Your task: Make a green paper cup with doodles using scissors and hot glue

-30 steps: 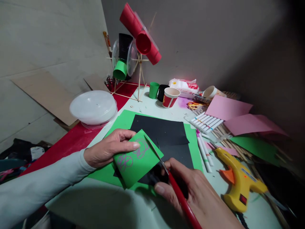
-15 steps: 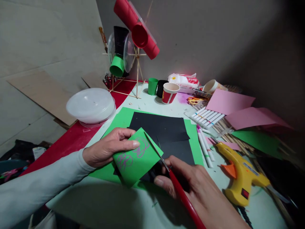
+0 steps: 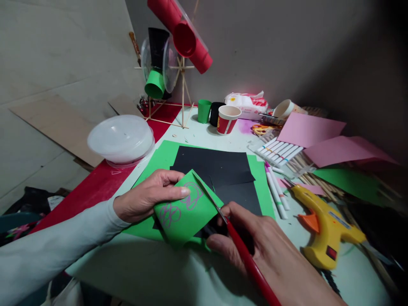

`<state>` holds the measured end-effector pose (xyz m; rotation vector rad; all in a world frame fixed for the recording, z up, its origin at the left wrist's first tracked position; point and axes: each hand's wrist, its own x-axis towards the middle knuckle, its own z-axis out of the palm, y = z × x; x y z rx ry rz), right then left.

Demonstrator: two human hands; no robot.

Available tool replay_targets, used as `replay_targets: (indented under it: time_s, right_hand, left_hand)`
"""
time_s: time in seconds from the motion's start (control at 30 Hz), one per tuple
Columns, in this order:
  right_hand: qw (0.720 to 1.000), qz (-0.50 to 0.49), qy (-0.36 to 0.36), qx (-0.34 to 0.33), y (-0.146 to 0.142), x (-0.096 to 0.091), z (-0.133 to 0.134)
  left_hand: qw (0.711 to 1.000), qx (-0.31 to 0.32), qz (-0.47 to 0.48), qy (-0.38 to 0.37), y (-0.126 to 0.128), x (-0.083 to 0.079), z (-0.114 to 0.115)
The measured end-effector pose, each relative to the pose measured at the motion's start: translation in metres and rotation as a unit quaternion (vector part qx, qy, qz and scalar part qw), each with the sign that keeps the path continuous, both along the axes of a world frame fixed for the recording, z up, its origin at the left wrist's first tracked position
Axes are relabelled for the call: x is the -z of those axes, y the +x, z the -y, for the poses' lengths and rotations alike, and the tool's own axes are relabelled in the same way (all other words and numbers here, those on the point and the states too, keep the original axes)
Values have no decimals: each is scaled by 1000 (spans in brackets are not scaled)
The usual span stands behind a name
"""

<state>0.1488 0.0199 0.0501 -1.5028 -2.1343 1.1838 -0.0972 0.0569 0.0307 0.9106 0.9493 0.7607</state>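
Observation:
My left hand (image 3: 154,193) pinches the left side of a piece of green paper (image 3: 191,219), thumb on top, fingers underneath. Purple looped outlines are drawn on the paper. In my right hand (image 3: 255,242) is a pair of scissors (image 3: 244,253) with a red handle; its blade lies along the paper's upper right edge, tip close to the top corner. The second blade is hidden. Below the hands lie sheets of black paper (image 3: 213,163) on a larger green sheet (image 3: 149,168).
On the right are a yellow glue gun (image 3: 328,229), white markers (image 3: 276,193), pink paper (image 3: 312,129) and wooden sticks. Paper cups (image 3: 228,119) stand at the back beside a stick frame (image 3: 182,95) carrying red, black and green cups. A plastic bowl (image 3: 121,138) sits at left.
The view has shifted slightly. Both hands keep their holds on the green paper and the scissors, and the blade stays along the same edge.

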Motion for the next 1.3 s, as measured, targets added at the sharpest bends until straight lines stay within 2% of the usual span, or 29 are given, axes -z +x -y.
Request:
replay_targets:
  time_s: [0.1,0.2,0.47,0.63,0.83,1.13,1.3]
  right_hand:
    - [1000,-1,2,-21,0,3,0]
    - [999,4,-27,-39,-1,5,-2]
    - [999,12,-44,-16,-5,-1,-6]
    - [1000,8,-23,-7,-6,-4,-5]
    - [1000,8,13,-13,-4,2,-4]
    - [998,-26,-41,-28,-3,10,-2]
    - [998,-26,-43,-25,-4,13,-1]
  left_hand:
    - [1000,2,-2,3,0,1,0]
    - [1000,7,-9,3,1,3,0]
    - [1000,10,-5,-2,0,3,0]
    - [1000,14,-10,-2,2,4,1]
    - [1000,9,-10,-7,4,3,1]
    - [1000,17,-12,-13,4,5,0]
    - [1000,25,-9,-8,6,4,1]
